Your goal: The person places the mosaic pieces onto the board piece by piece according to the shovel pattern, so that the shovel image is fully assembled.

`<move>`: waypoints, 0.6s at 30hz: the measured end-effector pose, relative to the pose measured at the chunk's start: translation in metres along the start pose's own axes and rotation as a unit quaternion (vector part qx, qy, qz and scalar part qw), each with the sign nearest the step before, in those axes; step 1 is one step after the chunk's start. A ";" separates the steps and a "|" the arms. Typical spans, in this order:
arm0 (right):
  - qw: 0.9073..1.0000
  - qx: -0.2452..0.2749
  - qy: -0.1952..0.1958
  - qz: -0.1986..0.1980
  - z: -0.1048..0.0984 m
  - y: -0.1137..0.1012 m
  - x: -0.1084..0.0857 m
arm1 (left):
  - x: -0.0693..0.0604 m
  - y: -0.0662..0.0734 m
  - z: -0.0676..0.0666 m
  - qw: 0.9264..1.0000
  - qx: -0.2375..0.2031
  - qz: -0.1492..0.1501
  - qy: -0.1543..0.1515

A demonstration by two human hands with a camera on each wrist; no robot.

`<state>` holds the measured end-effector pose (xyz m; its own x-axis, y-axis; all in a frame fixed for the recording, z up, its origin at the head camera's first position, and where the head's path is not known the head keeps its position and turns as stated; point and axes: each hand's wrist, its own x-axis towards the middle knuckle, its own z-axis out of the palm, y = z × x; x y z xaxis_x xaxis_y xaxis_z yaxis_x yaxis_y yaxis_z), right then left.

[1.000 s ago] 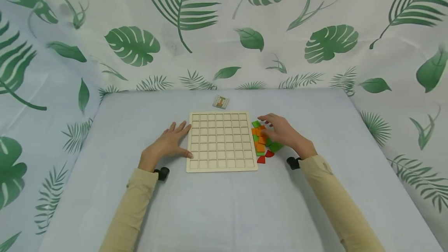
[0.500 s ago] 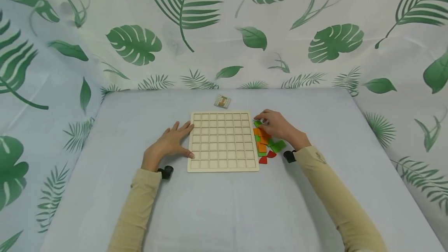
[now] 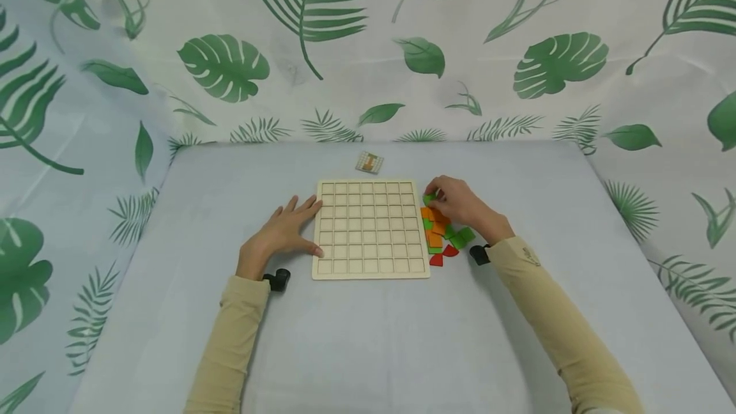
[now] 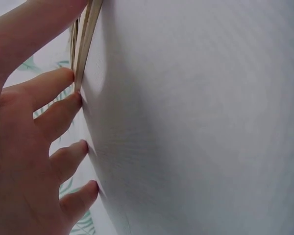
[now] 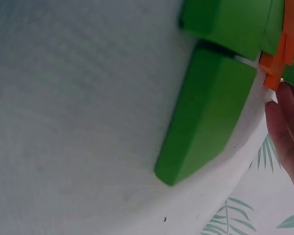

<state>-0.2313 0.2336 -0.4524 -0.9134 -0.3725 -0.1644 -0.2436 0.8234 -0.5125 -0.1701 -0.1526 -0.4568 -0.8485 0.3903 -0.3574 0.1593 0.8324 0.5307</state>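
Observation:
A pale wooden board point(image 3: 370, 230) with a grid of square recesses lies flat on the table. My left hand point(image 3: 286, 230) is spread beside it, thumb and fingertips touching its left edge; the board's edge point(image 4: 88, 39) also shows in the left wrist view. Right of the board lies a loose pile of orange tiles point(image 3: 435, 239), green tiles point(image 3: 462, 237) and two red quarter-round tiles point(image 3: 437, 260). Over the far end of the pile, my right hand point(image 3: 460, 204) pinches a green tile point(image 3: 429, 199) between thumb and fingers. In the right wrist view, a thick green tile point(image 5: 206, 117) is close to the camera.
A small patterned card point(image 3: 369, 162) lies behind the board. The white table point(image 3: 368, 337) meets a leaf-printed cloth point(image 3: 345, 82) at the back and sides. Black wrist cameras point(image 3: 278, 280) sit at both cuffs.
My right hand's fingers have closed on the green tile at the far end of the pile. The left hand stays on the board's edge. The head view has shifted slightly.

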 end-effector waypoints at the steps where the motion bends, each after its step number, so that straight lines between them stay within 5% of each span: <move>1: 1.000 0.003 0.002 -0.001 0.000 0.000 -0.001 | 0.000 0.000 0.000 1.000 0.000 0.000 0.000; 11: 0.996 -0.027 0.040 -0.071 -0.002 0.001 -0.003 | 0.000 0.000 -0.001 1.000 -0.001 -0.001 -0.002; 18: 0.997 -0.011 0.046 -0.056 -0.002 -0.002 -0.001 | -0.001 0.000 -0.001 1.000 -0.003 0.000 0.001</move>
<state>-0.2305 0.2335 -0.4496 -0.9057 -0.4229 -0.0294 -0.3520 0.7889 -0.5038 -0.1700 -0.1530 -0.4558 -0.8494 0.3896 -0.3560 0.1565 0.8301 0.5352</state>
